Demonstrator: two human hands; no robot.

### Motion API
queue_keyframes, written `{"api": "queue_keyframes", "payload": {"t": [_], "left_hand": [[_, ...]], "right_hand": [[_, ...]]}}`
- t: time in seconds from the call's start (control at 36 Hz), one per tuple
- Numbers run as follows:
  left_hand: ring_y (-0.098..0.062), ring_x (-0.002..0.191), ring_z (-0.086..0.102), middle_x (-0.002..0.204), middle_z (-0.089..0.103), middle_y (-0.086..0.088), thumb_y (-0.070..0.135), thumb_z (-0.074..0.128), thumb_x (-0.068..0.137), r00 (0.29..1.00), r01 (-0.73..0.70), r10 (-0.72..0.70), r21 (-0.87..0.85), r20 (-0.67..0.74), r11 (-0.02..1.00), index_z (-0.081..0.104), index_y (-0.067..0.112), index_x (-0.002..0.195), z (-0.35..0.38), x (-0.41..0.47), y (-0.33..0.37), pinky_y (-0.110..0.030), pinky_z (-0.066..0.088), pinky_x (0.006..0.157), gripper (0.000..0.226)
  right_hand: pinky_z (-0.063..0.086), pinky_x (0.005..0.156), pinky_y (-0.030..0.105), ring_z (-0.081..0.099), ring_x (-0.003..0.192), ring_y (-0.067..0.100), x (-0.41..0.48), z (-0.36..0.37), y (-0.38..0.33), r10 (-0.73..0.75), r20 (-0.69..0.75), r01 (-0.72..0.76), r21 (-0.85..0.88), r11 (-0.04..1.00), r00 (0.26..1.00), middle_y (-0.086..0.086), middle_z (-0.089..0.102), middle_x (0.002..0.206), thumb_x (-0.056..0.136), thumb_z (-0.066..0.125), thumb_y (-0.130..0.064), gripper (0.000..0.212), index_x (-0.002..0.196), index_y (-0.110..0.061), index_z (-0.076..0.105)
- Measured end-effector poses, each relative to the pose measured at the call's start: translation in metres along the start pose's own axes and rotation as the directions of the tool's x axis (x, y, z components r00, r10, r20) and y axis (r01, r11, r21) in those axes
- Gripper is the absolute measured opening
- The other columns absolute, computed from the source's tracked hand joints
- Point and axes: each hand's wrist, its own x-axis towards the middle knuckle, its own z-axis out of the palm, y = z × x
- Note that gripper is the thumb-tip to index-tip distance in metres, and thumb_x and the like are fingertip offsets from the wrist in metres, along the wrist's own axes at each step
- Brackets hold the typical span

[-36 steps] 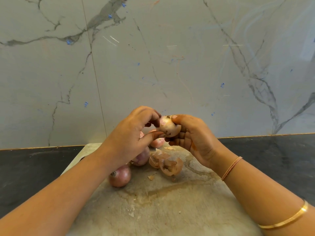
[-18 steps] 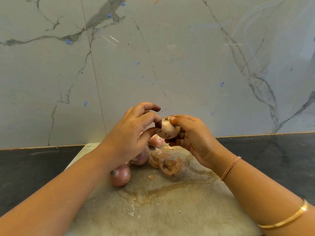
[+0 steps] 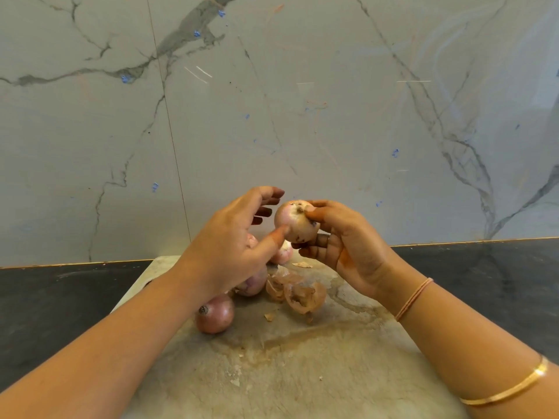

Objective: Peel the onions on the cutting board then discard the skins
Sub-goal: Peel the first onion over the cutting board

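The right hand (image 3: 348,246) is raised above the cutting board (image 3: 302,373), palm turned leftward, with its thumb on top and its curled fingers beneath gripping the onion (image 3: 298,220). The left hand (image 3: 227,243) is beside it, fingers spread and relaxed, holding nothing; only its thumb tip touches the onion's lower left side. On the board below lie an unpeeled onion (image 3: 215,313) and loose skins (image 3: 298,293); further onions are partly hidden behind the left hand.
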Motion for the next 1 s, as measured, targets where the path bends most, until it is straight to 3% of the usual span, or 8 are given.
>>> {"api": "queue_keyframes", "payload": {"t": [0.11, 0.28, 0.36, 0.5, 0.61, 0.81, 0.94, 1.0], "left_hand": [[-0.002, 0.110, 0.056, 0.123, 0.058, 0.012, 0.033, 0.066, 0.086, 0.999, -0.040, 0.040, -0.014, -0.005, 0.999, 0.046, 0.026, 0.133, 0.003, 0.000, 0.001, -0.008, 0.042, 0.091, 0.052], [0.001, 0.105, 0.055, 0.117, 0.057, 0.016, 0.042, 0.067, 0.079, 0.999, 0.006, -0.007, -0.061, -0.031, 0.998, 0.046, 0.039, 0.123, 0.003, -0.001, 0.003, -0.009, 0.046, 0.084, 0.049], [0.000, 0.100, 0.060, 0.109, 0.062, 0.017, 0.040, 0.064, 0.078, 0.994, 0.087, -0.096, -0.158, -0.046, 0.984, 0.056, 0.034, 0.116, 0.000, -0.001, 0.005, -0.015, 0.051, 0.080, 0.039], [-0.005, 0.084, 0.067, 0.090, 0.070, 0.010, 0.025, 0.064, 0.083, 0.985, 0.120, -0.143, -0.216, -0.092, 0.969, 0.067, 0.018, 0.103, -0.001, 0.000, 0.003, -0.018, 0.055, 0.073, 0.021], [-0.006, 0.073, 0.070, 0.083, 0.071, 0.008, 0.008, 0.066, 0.084, 0.982, 0.146, -0.168, -0.232, -0.081, 0.962, 0.068, 0.017, 0.099, -0.003, -0.001, 0.003, -0.019, 0.056, 0.066, 0.018], [-0.004, 0.077, 0.069, 0.083, 0.072, 0.009, 0.009, 0.068, 0.082, 0.980, 0.145, -0.167, -0.186, -0.108, 0.972, 0.070, 0.021, 0.096, -0.004, 0.001, 0.000, -0.020, 0.057, 0.070, 0.020], [0.000, 0.079, 0.067, 0.084, 0.070, 0.017, 0.006, 0.065, 0.084, 0.980, 0.109, -0.129, -0.135, -0.153, 0.985, 0.066, 0.037, 0.087, -0.006, 0.001, -0.001, -0.012, 0.053, 0.069, 0.031], [0.001, 0.082, 0.067, 0.088, 0.070, 0.017, 0.014, 0.065, 0.084, 0.980, 0.110, -0.136, -0.166, -0.149, 0.980, 0.067, 0.034, 0.094, -0.004, 0.000, 0.000, -0.011, 0.052, 0.071, 0.023]], "right_hand": [[0.055, 0.068, 0.024, 0.065, 0.080, 0.018, -0.001, 0.000, -0.001, -0.012, 0.078, 0.012, 0.000, 1.000, 0.997, 0.013, 0.067, 0.105, 0.095, 0.052, -0.010, 0.027, 0.119, -0.015, 0.063], [0.057, 0.071, 0.027, 0.068, 0.084, 0.019, -0.002, 0.001, -0.002, 0.006, 0.118, 0.001, -0.058, 0.998, 0.993, 0.010, 0.068, 0.106, 0.091, 0.059, -0.007, 0.042, 0.130, -0.016, 0.051], [0.061, 0.071, 0.033, 0.072, 0.082, 0.025, -0.004, 0.002, -0.002, 0.033, 0.130, -0.035, 0.018, 0.999, 0.991, 0.016, 0.068, 0.106, 0.088, 0.062, -0.005, 0.037, 0.122, -0.011, 0.047], [0.061, 0.071, 0.033, 0.072, 0.086, 0.029, -0.006, 0.002, -0.001, 0.005, 0.146, 0.008, -0.094, 0.996, 0.989, 0.016, 0.068, 0.107, 0.086, 0.064, -0.003, 0.029, 0.111, -0.015, 0.055], [0.060, 0.071, 0.030, 0.071, 0.085, 0.027, -0.005, 0.002, -0.001, -0.021, 0.125, 0.038, -0.136, 0.990, 0.992, 0.016, 0.068, 0.109, 0.086, 0.064, -0.004, 0.028, 0.109, -0.019, 0.060], [0.060, 0.073, 0.030, 0.069, 0.086, 0.026, -0.005, 0.001, -0.001, -0.034, 0.115, 0.053, -0.164, 0.985, 0.993, 0.019, 0.066, 0.113, 0.086, 0.065, -0.007, 0.031, 0.114, -0.019, 0.061], [0.058, 0.070, 0.027, 0.069, 0.084, 0.022, -0.004, 0.000, 0.000, -0.026, 0.109, 0.043, -0.161, 0.986, 0.994, 0.017, 0.066, 0.113, 0.089, 0.062, -0.009, 0.029, 0.115, -0.020, 0.062], [0.058, 0.069, 0.026, 0.068, 0.079, 0.021, -0.004, 0.000, 0.000, -0.033, 0.105, 0.051, -0.169, 0.984, 0.994, 0.016, 0.067, 0.109, 0.090, 0.061, -0.011, 0.026, 0.114, -0.021, 0.061]]}}
